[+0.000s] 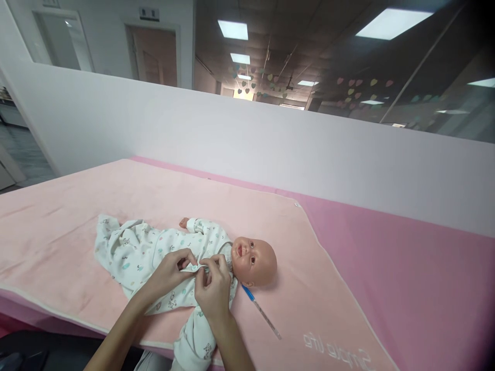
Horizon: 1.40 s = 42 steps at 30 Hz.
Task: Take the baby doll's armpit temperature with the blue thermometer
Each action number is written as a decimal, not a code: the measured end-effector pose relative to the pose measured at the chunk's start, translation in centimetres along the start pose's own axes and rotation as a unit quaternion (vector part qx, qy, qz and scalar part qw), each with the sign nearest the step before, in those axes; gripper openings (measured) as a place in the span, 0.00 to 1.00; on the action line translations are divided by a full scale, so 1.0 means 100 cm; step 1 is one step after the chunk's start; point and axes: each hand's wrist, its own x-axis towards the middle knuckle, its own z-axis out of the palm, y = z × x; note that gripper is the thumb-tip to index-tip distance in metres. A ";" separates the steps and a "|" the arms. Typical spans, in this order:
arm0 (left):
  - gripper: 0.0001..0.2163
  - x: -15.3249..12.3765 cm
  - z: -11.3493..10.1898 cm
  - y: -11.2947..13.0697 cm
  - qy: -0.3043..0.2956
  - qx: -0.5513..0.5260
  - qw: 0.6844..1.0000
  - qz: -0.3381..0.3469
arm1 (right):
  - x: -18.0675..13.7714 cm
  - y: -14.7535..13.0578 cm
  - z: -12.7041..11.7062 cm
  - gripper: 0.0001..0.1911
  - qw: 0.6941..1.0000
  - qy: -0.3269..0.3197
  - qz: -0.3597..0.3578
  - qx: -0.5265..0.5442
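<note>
A baby doll (253, 260) lies on its back on a pale pink blanket (77, 206), head to the right. It wears a white printed sleepsuit (131, 250). My left hand (170, 270) and my right hand (214, 288) meet over the doll's chest. Both pinch the front edge of the sleepsuit near the collar, fingers closed on the fabric. One sleeve of the sleepsuit hangs toward the near edge under my right wrist.
A thin thermometer with a blue end (261, 310) lies on the blanket just right of the doll's head. The blanket covers a darker pink surface (406, 268). A white partition wall (251, 139) runs behind it, with glass above.
</note>
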 end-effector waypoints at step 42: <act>0.10 0.001 -0.003 -0.006 0.019 -0.053 0.998 0.027 | -0.001 0.001 0.004 0.07 1.000 -0.006 0.009 -0.020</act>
